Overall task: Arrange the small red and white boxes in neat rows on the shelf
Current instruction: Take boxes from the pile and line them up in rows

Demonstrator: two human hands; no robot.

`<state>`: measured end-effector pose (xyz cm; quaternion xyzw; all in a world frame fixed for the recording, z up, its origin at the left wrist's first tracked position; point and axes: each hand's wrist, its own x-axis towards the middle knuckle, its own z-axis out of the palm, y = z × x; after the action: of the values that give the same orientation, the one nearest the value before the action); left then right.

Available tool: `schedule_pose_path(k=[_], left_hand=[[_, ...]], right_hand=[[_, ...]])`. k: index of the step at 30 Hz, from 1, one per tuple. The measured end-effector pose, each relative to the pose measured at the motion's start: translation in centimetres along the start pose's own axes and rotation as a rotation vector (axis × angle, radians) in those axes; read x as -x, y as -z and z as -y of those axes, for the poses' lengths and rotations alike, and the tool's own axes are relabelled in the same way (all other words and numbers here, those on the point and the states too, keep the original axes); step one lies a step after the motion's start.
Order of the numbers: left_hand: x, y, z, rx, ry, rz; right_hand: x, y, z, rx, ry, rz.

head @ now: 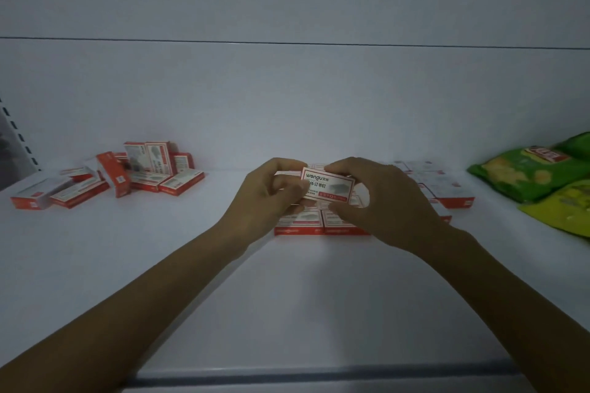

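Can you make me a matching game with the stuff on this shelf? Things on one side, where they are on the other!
Things:
1. messy pile of boxes
2. box with writing
3. green snack bags
4. neat rows of boxes

Places:
A. far right of the shelf
B. held in both hands
C. left side of the shelf
D. middle, under the hands

Pairs: 1-C, 2-B, 3-A, 4-D

Bare shelf (198,265) between box clusters (127,175)
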<state>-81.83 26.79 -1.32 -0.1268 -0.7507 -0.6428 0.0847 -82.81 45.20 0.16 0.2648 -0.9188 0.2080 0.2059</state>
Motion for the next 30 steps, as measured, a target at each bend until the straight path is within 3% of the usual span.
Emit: schedule_pose_path(k=[3, 6, 9, 21, 26, 30], left_hand=[[-1.6, 0.3, 1.1, -0.362, -0.101, 0.074], [-3.2, 1.4, 3.2, -0.671, -0.091, 0.245], [-3.7, 1.7, 5.4, -0.849, -0.166, 0.242], [-4.3, 1.9, 6.5, -0.845, -0.211, 0.187], [-4.3, 1.9, 6.6, -0.843, -0.207, 0.187], [-4.1, 1.8, 6.4, -0.832, -0.198, 0.204]], right_hand=[[-0.5, 0.7, -0.7, 0.178, 0.013, 0.027], [-1.2, 0.9, -1.4, 0.324, 0.054, 0.108], [-2.3, 0.8, -1.8, 0.342, 0.05, 0.193], [-12.2, -6.2, -4.1, 0.412, 0.065, 0.342], [-11.3, -6.6, -4.0, 0.383, 0.15, 0.173], [-9.7, -7.6, -4.2, 0.297, 0.152, 0.175]])
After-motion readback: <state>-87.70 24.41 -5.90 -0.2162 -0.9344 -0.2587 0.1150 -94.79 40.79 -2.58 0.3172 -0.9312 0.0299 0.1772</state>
